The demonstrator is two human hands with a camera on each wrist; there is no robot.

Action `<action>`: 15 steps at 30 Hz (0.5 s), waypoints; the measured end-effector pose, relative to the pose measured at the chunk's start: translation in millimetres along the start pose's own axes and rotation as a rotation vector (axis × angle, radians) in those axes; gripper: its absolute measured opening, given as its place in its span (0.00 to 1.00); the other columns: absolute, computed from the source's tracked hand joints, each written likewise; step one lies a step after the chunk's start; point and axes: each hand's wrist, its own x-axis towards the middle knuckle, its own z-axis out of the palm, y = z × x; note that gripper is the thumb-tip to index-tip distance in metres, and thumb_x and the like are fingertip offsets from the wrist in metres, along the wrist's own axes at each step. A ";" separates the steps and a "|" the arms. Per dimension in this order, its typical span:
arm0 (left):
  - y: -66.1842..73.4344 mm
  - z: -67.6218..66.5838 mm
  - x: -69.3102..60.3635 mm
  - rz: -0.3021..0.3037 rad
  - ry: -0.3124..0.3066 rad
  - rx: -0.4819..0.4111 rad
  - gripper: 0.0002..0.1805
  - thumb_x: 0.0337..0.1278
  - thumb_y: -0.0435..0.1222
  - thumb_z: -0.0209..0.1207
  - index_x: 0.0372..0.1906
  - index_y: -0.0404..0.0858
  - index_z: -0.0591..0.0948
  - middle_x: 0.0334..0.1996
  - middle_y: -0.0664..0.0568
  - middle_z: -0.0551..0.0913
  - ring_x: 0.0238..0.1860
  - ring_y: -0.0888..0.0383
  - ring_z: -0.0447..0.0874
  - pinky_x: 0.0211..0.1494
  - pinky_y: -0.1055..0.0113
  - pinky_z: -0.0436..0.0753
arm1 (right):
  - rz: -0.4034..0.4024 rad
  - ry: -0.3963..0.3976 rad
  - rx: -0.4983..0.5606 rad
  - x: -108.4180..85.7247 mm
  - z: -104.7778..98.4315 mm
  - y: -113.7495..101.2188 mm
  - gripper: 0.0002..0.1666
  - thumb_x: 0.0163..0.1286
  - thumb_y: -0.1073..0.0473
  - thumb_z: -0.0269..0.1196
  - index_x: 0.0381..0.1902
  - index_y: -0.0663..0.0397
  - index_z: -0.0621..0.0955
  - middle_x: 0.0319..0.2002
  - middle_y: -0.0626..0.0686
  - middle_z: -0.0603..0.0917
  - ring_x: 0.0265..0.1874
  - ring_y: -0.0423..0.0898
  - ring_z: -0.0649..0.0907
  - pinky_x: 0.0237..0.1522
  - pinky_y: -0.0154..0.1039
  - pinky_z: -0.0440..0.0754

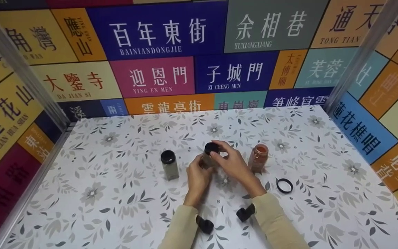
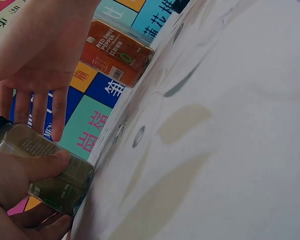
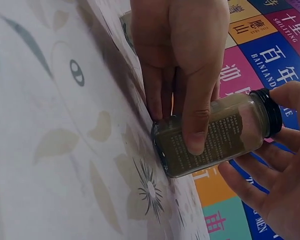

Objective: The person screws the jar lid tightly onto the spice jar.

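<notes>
A glass spice jar [image 3: 217, 135] with greenish-brown powder stands on the table, its black lid [image 1: 211, 148] on top. My left hand [image 1: 197, 176] grips the jar's body, thumb across the label in the left wrist view. From the right, my right hand [image 1: 235, 162] pinches the lid between thumb and fingers. Left of my hands stands a similar jar [image 1: 170, 169] with a black top. Beyond my right wrist is the red sweet pepper jar [image 1: 259, 157], uncapped and full of reddish powder.
A black ring [image 1: 284, 185] lies on the table right of the red jar. White cloth with grey flowers covers the table [image 1: 123, 207]. Colourful panels with place names [image 1: 154, 31] rise behind and at both sides. Dark wrist cameras [image 1: 245, 212] stick out from both sleeves.
</notes>
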 end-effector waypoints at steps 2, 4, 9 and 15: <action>0.0 0.0 0.1 0.005 0.002 0.001 0.24 0.36 0.23 0.68 0.48 0.34 0.85 0.34 0.42 0.90 0.34 0.50 0.88 0.39 0.60 0.85 | -0.010 0.002 0.004 -0.3 -0.1 -0.2 0.27 0.72 0.52 0.63 0.67 0.48 0.76 0.59 0.57 0.83 0.59 0.52 0.81 0.52 0.45 0.82; -0.1 0.0 0.0 0.010 0.005 -0.002 0.24 0.36 0.23 0.68 0.47 0.33 0.85 0.32 0.43 0.89 0.32 0.51 0.86 0.38 0.62 0.83 | -0.018 0.006 0.005 -0.8 -0.1 -0.8 0.26 0.72 0.52 0.64 0.66 0.49 0.76 0.59 0.57 0.83 0.59 0.53 0.81 0.51 0.44 0.82; 0.0 0.6 0.2 0.017 0.010 -0.010 0.23 0.36 0.23 0.69 0.46 0.33 0.85 0.30 0.43 0.89 0.31 0.51 0.86 0.37 0.63 0.83 | -0.030 0.024 0.011 -0.8 0.0 -1.0 0.26 0.71 0.53 0.65 0.63 0.52 0.76 0.59 0.58 0.82 0.60 0.54 0.82 0.50 0.42 0.82; -0.5 -0.5 -0.6 0.031 0.011 0.000 0.22 0.37 0.23 0.67 0.45 0.33 0.85 0.30 0.43 0.89 0.31 0.51 0.86 0.37 0.61 0.83 | -0.022 0.019 0.004 -1.4 0.6 -1.2 0.31 0.69 0.51 0.67 0.67 0.51 0.74 0.62 0.58 0.81 0.61 0.55 0.81 0.54 0.50 0.82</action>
